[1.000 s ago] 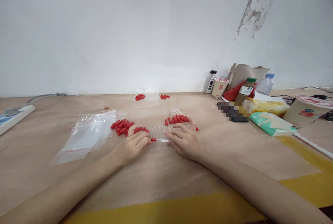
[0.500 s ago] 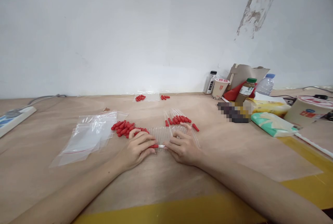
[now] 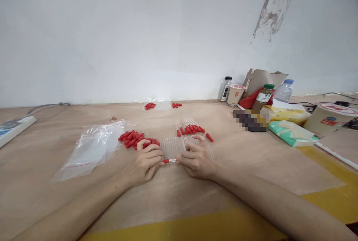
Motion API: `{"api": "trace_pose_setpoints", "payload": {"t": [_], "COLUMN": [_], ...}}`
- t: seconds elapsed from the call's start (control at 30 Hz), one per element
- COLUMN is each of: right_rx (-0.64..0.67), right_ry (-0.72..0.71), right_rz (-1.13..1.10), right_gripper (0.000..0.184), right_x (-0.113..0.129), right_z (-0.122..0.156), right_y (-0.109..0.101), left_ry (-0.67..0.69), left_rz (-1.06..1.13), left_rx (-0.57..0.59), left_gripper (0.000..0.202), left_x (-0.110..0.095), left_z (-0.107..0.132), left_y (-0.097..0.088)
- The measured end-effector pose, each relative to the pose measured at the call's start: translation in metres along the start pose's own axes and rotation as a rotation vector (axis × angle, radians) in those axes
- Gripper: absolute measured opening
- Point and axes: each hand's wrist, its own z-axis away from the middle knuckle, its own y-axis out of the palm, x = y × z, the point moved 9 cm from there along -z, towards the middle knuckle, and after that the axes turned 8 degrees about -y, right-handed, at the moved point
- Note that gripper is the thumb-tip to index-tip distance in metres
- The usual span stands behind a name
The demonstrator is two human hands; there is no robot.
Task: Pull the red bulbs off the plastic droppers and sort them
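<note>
My left hand [image 3: 147, 160] is closed, its thumb and fingertips gripping a red rubber bulb [image 3: 166, 161]. A clear glass dropper tube [image 3: 172, 160] runs from the bulb to my right hand [image 3: 197, 159], which pinches its other end. Just beyond both hands lies a row of clear glass tubes [image 3: 171, 144], side by side, partly covered by my right hand. A heap of red bulbs [image 3: 131, 138] rests against the far side of my left hand. Several droppers with red bulbs [image 3: 192, 129] lie beyond my right hand, and a single one [image 3: 209, 137] sits to their right.
Clear zip bags [image 3: 92, 147] lie at left, near a power strip [image 3: 18, 129]. More red bulbs [image 3: 150, 106] are near the wall. On the right stand a paper cup [image 3: 235, 95], bottles [image 3: 264, 97], tissue packs [image 3: 292, 133] and a large paper tub [image 3: 331, 121].
The left fingers have drawn back slightly to the left along the bulb. The bulb and tube sit slightly nearer to me. Both hands keep their grip.
</note>
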Motion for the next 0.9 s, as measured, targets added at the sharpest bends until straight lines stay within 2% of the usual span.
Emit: {"api": "trace_pose_setpoints", "payload": {"t": [0.37,0.5,0.63,0.77,0.9], "right_rx": [-0.03,-0.032,-0.037,-0.024,0.008], "right_ry": [-0.03,-0.014,0.127,0.186,0.302], "right_rz": [0.031,0.02,-0.001,0.01,0.021], "right_gripper": [0.014,0.016,0.016,0.013,0.017], "right_x": [0.003,-0.001,-0.021,-0.03,-0.041], "right_z": [0.001,0.006,0.015,0.015,0.012], "right_y": [-0.004,-0.006,-0.009,-0.007,-0.004], "left_ry": [0.069,0.05,-0.072,-0.255,-0.481], "left_rz": [0.011,0.005,-0.02,-0.009,-0.119], "left_rx": [-0.05,-0.046,-0.077,-0.203,-0.297], "left_gripper": [0.014,0.015,0.015,0.018,0.027], "left_x": [-0.013,-0.007,0.022,0.058,0.098], "left_z": [-0.001,0.004,0.01,0.009,0.01], "left_y": [-0.01,-0.013,-0.023,-0.042,-0.063]}}
